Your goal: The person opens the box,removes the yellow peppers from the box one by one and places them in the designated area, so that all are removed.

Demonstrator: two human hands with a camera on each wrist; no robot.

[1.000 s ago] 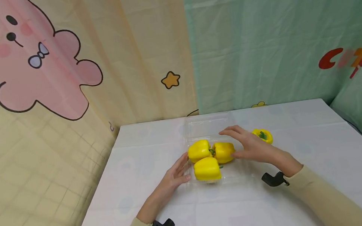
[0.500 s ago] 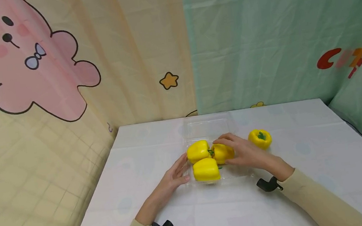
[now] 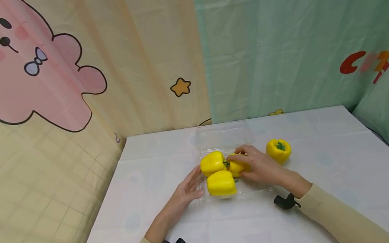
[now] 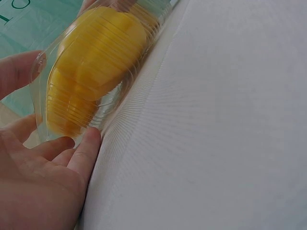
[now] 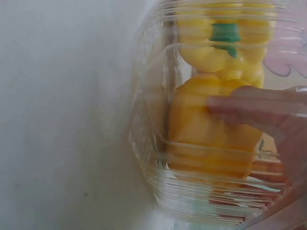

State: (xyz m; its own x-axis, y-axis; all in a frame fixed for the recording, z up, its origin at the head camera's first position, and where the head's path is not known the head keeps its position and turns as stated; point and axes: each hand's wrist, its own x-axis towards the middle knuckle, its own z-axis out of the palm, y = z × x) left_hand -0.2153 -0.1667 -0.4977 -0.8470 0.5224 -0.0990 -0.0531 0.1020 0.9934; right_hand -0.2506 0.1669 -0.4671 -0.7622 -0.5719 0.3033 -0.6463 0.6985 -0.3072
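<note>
Three yellow bell peppers sit in a clear plastic clamshell box (image 3: 255, 185): one at the back left (image 3: 212, 163), a front pepper (image 3: 221, 183) and a right-hand pepper (image 3: 236, 168). My right hand (image 3: 265, 166) grips the right-hand pepper; in the right wrist view its thumb (image 5: 240, 103) lies across that pepper's side, seen through the ribbed wall. My left hand (image 3: 185, 190) touches the box's left side with fingers extended and spread. In the left wrist view, its fingertips (image 4: 88, 139) rest against the box wall, with yellow peppers (image 4: 98, 52) behind the plastic.
A further yellow bell pepper (image 3: 278, 151) stands on the white-covered table (image 3: 317, 171), just right of the box and behind my right hand. The box's clear lid (image 3: 223, 137) lies folded back toward the rear edge. Printed curtains (image 3: 273, 47) hang behind the table.
My right hand has moved left and closed its fingers around the right-hand pepper in the box, uncovering the pepper outside. The left hand stays at the box's side.
</note>
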